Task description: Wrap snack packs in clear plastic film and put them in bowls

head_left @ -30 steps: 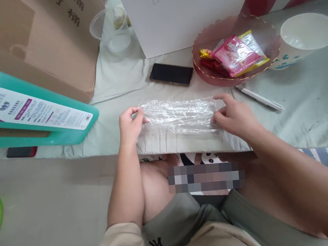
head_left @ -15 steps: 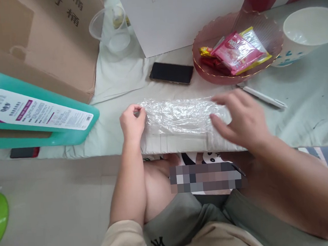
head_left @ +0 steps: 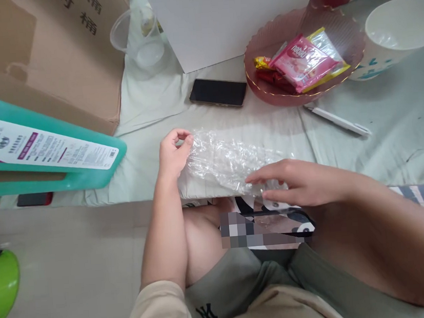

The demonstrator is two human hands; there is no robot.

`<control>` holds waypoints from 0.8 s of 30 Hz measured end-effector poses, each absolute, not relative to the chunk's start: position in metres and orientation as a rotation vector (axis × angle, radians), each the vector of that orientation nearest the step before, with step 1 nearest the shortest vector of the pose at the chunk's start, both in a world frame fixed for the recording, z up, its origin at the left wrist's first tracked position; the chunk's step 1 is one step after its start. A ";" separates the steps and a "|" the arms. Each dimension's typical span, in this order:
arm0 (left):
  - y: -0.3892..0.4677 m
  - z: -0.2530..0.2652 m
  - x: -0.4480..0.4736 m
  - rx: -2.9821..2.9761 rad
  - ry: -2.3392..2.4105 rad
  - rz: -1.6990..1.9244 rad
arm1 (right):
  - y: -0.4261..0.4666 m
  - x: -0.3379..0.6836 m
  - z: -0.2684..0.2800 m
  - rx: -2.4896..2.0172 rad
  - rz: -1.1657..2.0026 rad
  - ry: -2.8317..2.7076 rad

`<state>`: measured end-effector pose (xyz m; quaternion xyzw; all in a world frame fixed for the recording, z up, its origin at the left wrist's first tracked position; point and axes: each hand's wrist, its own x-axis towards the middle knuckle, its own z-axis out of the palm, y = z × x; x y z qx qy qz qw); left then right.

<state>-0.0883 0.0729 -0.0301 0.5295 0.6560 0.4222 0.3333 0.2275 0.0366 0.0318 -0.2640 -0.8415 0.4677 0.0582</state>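
Note:
A crinkled sheet of clear plastic film (head_left: 221, 158) lies on the cloth-covered table near its front edge, slanting down to the right. My left hand (head_left: 176, 152) pinches the film's left end between thumb and fingers. Over the film's lower right part is my right hand (head_left: 290, 182), its thumb and fingers apart and its fingertips at the film. Whether those fingertips press on the film is hard to make out. The front right edge of the film is partly hidden under this hand.
Behind the film lie a black phone (head_left: 217, 92) and a pink bowl (head_left: 265, 93) of wrapped snacks. A white utility knife or pen (head_left: 337, 119) rests to the right, below a paper bucket (head_left: 386, 42). A teal jug (head_left: 116, 152), cardboard box (head_left: 76, 67) and clear cup (head_left: 148, 51) stand left.
My right hand has moved down and left, toward the table's front edge. The film's right side has swung toward me, while my left hand keeps its pinch.

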 end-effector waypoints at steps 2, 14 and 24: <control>0.073 -0.028 -0.085 1.356 1.584 1.059 | 0.043 0.232 0.034 -0.941 1.471 -2.346; 0.085 -0.018 -0.031 1.440 1.223 0.988 | 0.055 0.185 -0.004 -1.244 1.571 -1.818; 0.084 -0.025 -0.051 1.166 1.444 1.319 | 0.062 0.192 0.010 -1.231 1.373 -1.798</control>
